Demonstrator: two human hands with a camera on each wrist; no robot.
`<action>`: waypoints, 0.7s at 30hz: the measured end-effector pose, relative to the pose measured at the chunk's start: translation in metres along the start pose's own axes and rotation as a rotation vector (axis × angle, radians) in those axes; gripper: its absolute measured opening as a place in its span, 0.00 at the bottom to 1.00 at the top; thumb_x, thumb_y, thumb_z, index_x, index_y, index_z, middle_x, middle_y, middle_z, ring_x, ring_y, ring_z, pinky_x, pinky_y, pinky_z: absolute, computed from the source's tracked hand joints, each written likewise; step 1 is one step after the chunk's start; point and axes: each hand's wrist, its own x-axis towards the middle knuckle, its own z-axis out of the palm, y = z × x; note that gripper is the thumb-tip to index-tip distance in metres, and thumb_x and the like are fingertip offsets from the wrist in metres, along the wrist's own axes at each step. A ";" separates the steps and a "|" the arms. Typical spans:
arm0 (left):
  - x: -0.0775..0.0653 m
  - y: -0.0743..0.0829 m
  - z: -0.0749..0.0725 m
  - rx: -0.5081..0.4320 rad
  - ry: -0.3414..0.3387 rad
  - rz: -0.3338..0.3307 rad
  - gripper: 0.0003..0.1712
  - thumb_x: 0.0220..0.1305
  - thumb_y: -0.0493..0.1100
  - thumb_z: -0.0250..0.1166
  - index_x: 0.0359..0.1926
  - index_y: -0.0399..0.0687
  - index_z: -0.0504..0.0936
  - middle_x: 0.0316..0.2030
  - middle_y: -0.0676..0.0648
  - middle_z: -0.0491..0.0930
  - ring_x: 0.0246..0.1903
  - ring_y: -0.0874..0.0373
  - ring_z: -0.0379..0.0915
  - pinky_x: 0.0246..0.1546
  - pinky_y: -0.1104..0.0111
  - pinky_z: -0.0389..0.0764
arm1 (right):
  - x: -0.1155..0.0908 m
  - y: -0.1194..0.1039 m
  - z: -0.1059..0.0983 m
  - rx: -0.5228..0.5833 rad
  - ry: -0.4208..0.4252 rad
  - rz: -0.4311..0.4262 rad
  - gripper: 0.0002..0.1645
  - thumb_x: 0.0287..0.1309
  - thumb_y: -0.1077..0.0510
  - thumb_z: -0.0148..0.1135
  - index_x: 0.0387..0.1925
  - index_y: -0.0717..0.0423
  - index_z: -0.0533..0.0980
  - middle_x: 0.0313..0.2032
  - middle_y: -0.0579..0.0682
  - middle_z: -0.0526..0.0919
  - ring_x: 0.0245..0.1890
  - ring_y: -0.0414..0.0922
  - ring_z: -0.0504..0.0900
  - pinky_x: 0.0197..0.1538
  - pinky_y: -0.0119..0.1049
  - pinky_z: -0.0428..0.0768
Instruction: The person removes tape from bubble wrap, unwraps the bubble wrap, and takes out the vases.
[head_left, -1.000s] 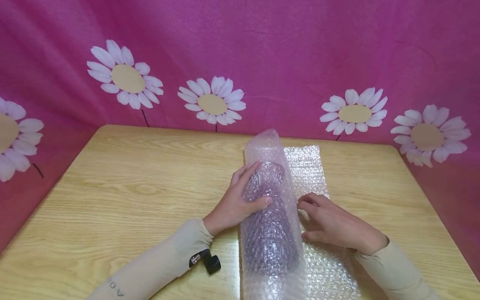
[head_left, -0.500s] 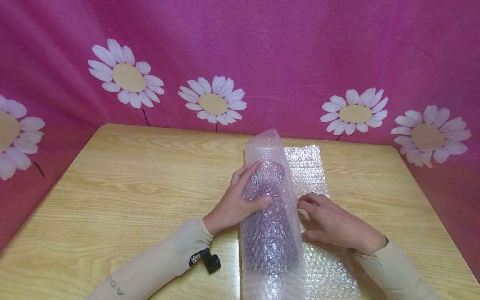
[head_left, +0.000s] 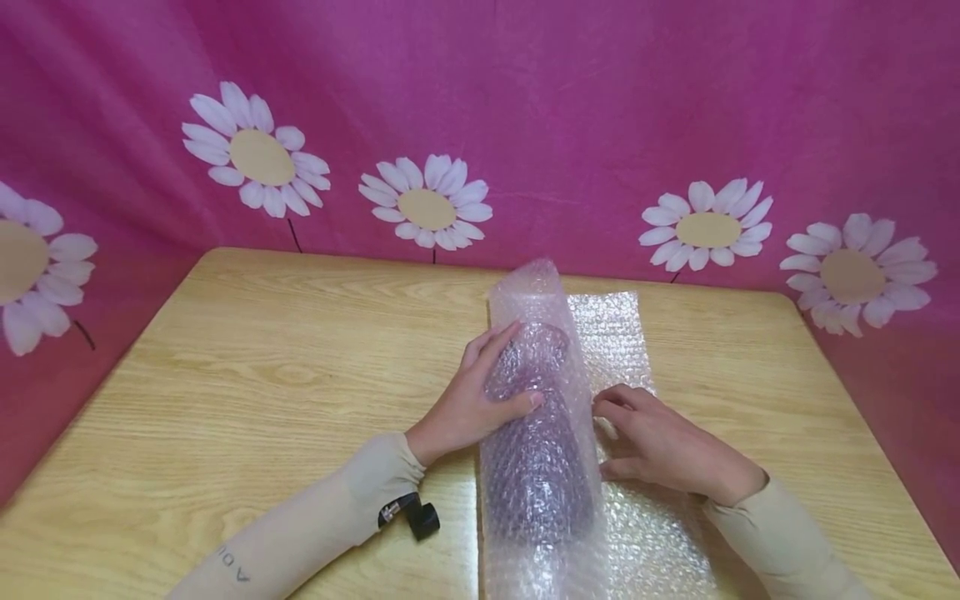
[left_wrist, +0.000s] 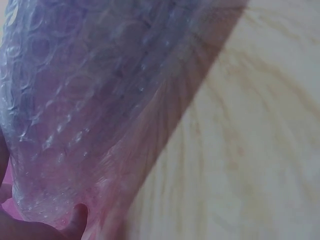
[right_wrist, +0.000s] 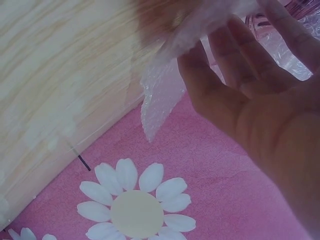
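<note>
A long bundle of clear bubble wrap lies on the table, with a purple, tapering object showing through it. My left hand grips its left side near the far end, thumb across the top and fingers along the flank. In the left wrist view the thumb presses into the wrap. On the other side, the slightly bent fingers of my right hand touch the bundle's right side, thumb apart from them. A flat sheet of bubble wrap extends from under the bundle; in the right wrist view, wrap overlaps the fingertips.
The wood-grain table reaches back to a pink cloth printed with white daisies, which also hangs at both sides. A small black device sticks out from the left sleeve.
</note>
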 end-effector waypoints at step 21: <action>-0.004 0.011 -0.002 0.077 -0.003 -0.033 0.55 0.63 0.63 0.70 0.80 0.87 0.43 0.84 0.45 0.38 0.78 0.36 0.55 0.72 0.30 0.61 | 0.000 0.000 0.001 -0.004 -0.002 0.001 0.38 0.51 0.50 0.80 0.63 0.54 0.78 0.60 0.54 0.80 0.60 0.51 0.77 0.64 0.52 0.82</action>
